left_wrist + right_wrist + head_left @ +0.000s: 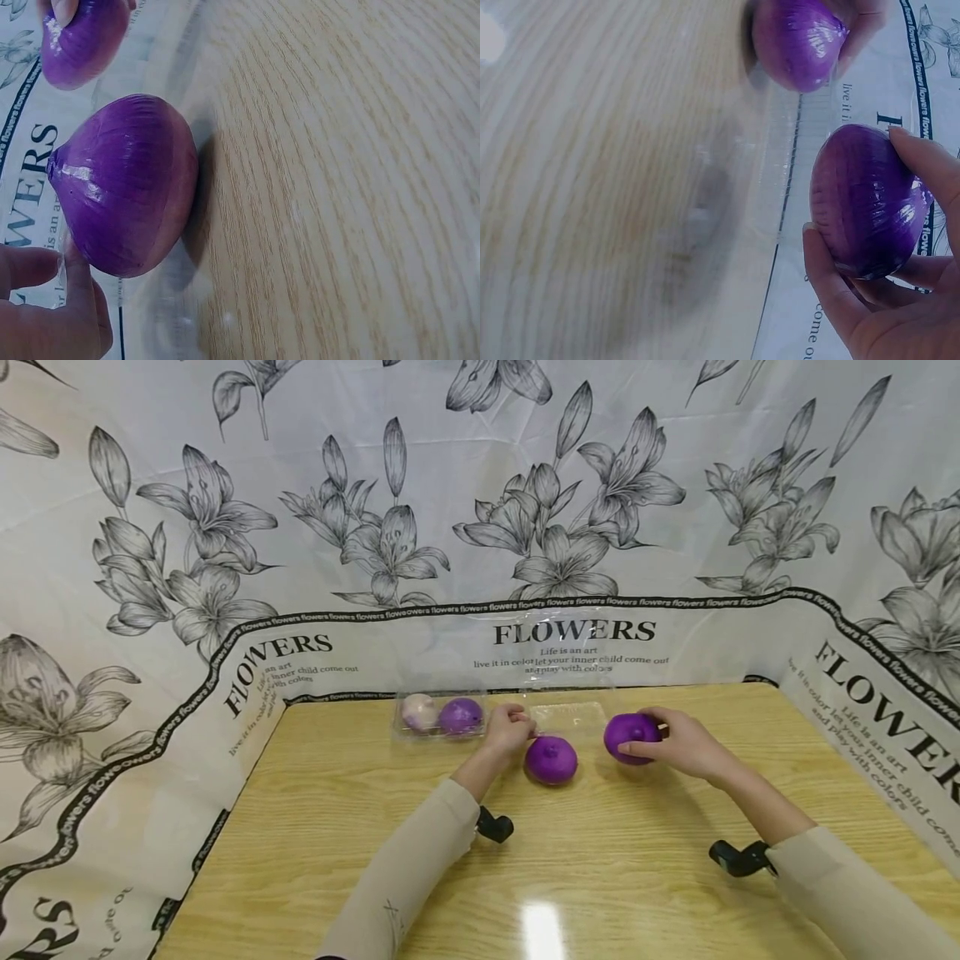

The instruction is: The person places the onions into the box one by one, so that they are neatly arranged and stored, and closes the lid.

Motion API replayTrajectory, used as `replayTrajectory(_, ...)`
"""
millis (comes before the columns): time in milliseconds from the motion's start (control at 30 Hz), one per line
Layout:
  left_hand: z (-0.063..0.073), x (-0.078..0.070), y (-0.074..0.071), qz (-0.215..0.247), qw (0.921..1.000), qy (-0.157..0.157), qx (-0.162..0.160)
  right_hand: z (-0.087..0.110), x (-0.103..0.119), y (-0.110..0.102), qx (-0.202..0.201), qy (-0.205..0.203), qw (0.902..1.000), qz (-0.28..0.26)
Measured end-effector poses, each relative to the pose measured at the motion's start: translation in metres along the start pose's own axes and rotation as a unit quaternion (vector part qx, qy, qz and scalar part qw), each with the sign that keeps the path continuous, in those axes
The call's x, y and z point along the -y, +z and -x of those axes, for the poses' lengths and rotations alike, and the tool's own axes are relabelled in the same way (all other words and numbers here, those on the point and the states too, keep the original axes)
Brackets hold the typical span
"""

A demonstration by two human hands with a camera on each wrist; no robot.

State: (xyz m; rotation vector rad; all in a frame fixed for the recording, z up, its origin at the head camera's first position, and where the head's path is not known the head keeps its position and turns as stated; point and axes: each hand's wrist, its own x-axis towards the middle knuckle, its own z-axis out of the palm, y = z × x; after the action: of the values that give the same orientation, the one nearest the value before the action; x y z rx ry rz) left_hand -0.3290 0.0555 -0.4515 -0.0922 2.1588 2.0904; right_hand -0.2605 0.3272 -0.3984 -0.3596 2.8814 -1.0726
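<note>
In the head view my right hand (686, 745) grips a purple onion (632, 738), its fingers and thumb around the sides. The right wrist view shows this onion (866, 202) raised, with a shadow on the table below. My left hand (510, 729) pinches the left edge of a clear plastic box (566, 717), whose lid stands up at the back. In the left wrist view a thin clear edge (61, 270) shows between thumb and finger. A second purple onion (551, 761) sits on the table in front of the box, close beside the left hand.
To the left stands another clear box (405, 735) with a pale onion (419, 713) and a purple one (461, 717) inside. Behind the wood-grain table (360, 827) hangs a flower-printed cloth (420, 647). Black wrist mounts (738, 858) stick out from both sleeves.
</note>
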Motion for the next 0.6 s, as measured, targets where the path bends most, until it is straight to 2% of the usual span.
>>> replayTrajectory(300,-0.001,0.001,0.001,0.006,1.0,0.005,0.001,-0.012,0.013,-0.002,-0.028,-0.019,0.9994,0.002)
replayTrajectory(600,-0.001,0.0,0.001,0.002,0.9999,0.011,0.0,-0.028,0.021,0.005,-0.048,-0.017,0.9987,0.001)
